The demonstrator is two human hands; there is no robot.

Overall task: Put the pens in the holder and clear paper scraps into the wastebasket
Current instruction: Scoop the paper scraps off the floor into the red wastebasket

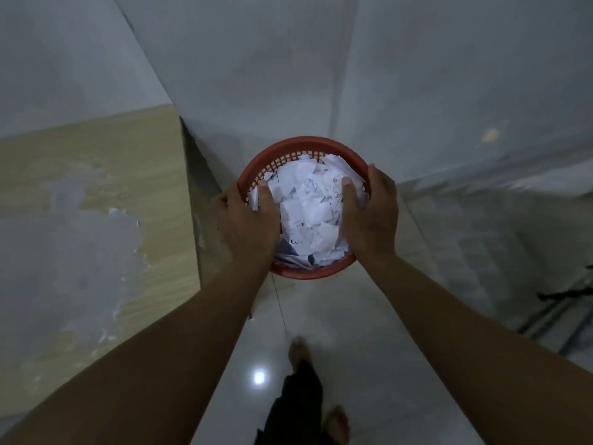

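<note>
A round red plastic wastebasket (301, 147) with a lattice wall is held up in front of me over the floor. It is filled with white paper scraps (309, 213), some with pen marks. My left hand (248, 221) grips the left rim, thumb inside on the scraps and fingers outside. My right hand (369, 213) grips the right rim the same way. No pens or pen holder are in view.
A worn wooden table top (96, 226) with grey peeled patches lies at the left, its corner close to the basket. Grey walls rise behind. My bare feet (300, 348) stand on the glossy tiled floor below. Dark metal legs (564, 303) show at the right edge.
</note>
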